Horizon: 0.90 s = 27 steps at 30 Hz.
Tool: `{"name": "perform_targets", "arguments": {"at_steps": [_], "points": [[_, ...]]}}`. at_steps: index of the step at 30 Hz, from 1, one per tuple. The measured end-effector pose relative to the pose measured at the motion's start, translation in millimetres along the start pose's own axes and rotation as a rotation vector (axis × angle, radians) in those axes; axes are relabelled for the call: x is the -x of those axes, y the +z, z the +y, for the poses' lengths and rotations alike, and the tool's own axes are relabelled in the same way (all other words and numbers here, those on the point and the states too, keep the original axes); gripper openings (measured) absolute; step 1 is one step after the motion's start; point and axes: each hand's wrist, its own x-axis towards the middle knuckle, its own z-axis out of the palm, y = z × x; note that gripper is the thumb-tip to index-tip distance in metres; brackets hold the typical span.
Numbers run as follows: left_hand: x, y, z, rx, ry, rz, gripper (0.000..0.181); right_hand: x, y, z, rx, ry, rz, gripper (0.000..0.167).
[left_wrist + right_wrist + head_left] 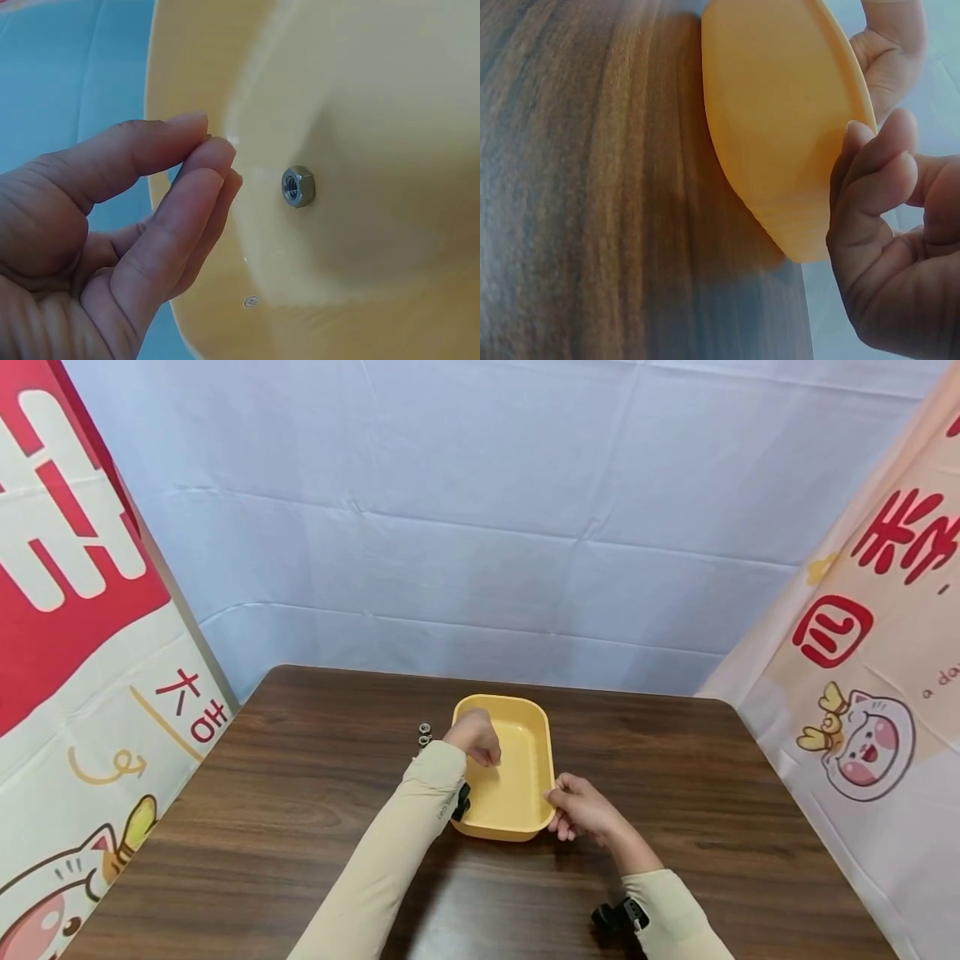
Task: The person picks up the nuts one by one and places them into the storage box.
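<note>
Step in hand, by my read: the L hand [475, 737] tends to small hardware over the yellow plastic tray [521, 781] while the R hand [583, 810] steadies it, pinching the rim at the near R corner. L fingertips are drawn together — can't tell if anything's between them. One hex nut [298, 187] lies on the tray floor, just beside those fingers; a couple more nuts [425, 728] sit on the wood-grain table [300, 827], just L of the tray. Next move prob. calls for a fine pinch on one of these, w/ a steady R grip. Writing: L banner [176, 647] reads 大吉 in red; R banner [881, 652] has red Chinese characters plus "a da", cut off. L sleeve [408, 843] print — illegible.
</note>
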Motion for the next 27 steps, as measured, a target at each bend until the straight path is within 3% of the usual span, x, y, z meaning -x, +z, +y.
{"name": "perform_targets", "arguments": {"at_steps": [4, 8, 21, 27], "points": [[0.4, 1.9, 2.3, -0.075, -0.004, -0.014, 0.021, -8.7, -4.0, 12.8, -0.002, 0.001, 0.000, 0.013], [2.1, 2.8, 6.1, -0.090, -0.006, -0.012, 0.031, -10.9, -3.9, 16.5, -0.007, 0.009, 0.000, 0.015], [4.4, 2.3, 9.0, -0.096, 0.007, -0.013, 0.029, -9.6, -3.6, 14.5, -0.003, 0.003, 0.009, 0.015], [8.9, 1.0, 8.3, -0.175, 0.088, -0.060, 0.009, -10.8, -4.9, 15.0, -0.006, 0.010, -0.002, 0.014]]}}
